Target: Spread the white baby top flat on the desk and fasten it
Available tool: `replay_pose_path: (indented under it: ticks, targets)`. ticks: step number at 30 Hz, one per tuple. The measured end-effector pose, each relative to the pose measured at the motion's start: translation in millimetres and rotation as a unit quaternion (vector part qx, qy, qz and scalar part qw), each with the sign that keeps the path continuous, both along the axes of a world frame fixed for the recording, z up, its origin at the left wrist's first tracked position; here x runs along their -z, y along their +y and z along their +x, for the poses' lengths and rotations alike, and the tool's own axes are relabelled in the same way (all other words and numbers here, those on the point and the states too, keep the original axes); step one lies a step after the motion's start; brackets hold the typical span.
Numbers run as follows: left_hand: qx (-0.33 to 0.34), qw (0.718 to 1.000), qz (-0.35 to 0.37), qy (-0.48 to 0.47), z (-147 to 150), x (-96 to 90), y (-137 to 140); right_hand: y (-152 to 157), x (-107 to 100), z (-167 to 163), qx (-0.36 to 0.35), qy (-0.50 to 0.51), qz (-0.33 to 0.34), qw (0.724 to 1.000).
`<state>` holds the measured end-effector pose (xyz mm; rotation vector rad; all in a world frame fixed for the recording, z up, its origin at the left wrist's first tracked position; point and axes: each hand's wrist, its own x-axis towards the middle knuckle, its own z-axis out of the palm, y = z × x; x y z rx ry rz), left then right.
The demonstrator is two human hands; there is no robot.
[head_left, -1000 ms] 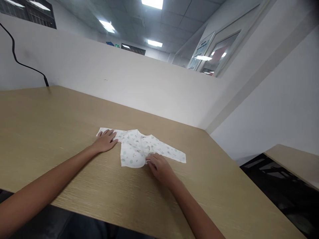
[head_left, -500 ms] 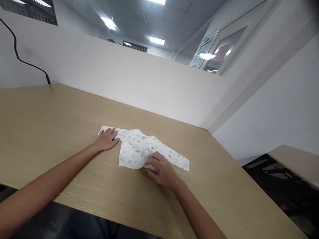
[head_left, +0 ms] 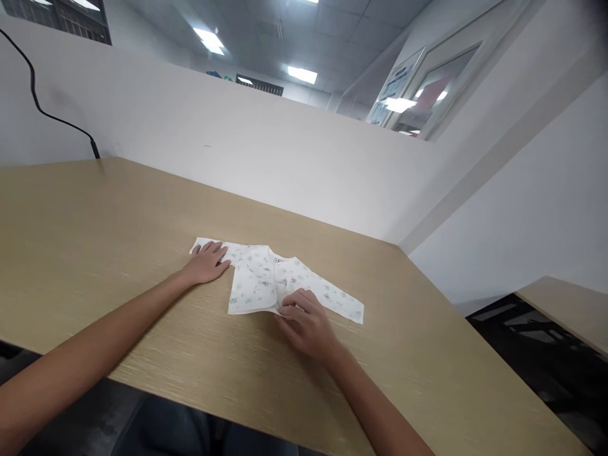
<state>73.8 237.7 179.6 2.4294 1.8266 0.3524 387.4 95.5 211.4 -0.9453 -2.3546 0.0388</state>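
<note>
A small white baby shirt (head_left: 254,282) with a green and grey print lies spread on the table, its neckline toward the far wall and its sleeves out to both sides. My left hand (head_left: 208,263) rests flat on the left sleeve, fingers spread. At the shirt's lower front, my right hand (head_left: 308,323) has its fingers curled and closed on the hem near the front opening. The hem's front edge looks slightly raised beside those fingers. My right hand hides the lower right part of the body; the right sleeve (head_left: 339,299) lies slanting outward.
The wooden table (head_left: 156,215) ends at a white partition wall (head_left: 266,171) behind and on the right. A black cable (head_left: 61,120) hangs down the wall at the far left. Another wooden surface (head_left: 565,310) with a dark space below stands at right.
My right hand has shifted the shirt's lower front edge slightly; the rounded hem now looks straighter and lifted. My left hand stays on the sleeve. The view has moved a little.
</note>
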Motion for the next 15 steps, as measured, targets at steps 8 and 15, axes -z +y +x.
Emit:
replay_pose_path:
  ticks: [8, 15]
  targets:
    - [-0.001, 1.000, -0.001, 0.003, 2, -2.2, -1, -11, -9, -1, -0.090, -0.028, -0.146, 0.985]
    - [0.002, 1.000, 0.006, 0.010, 1, -2.0, -1, 0, -20, 22, 0.006, -0.003, -0.138, 0.990]
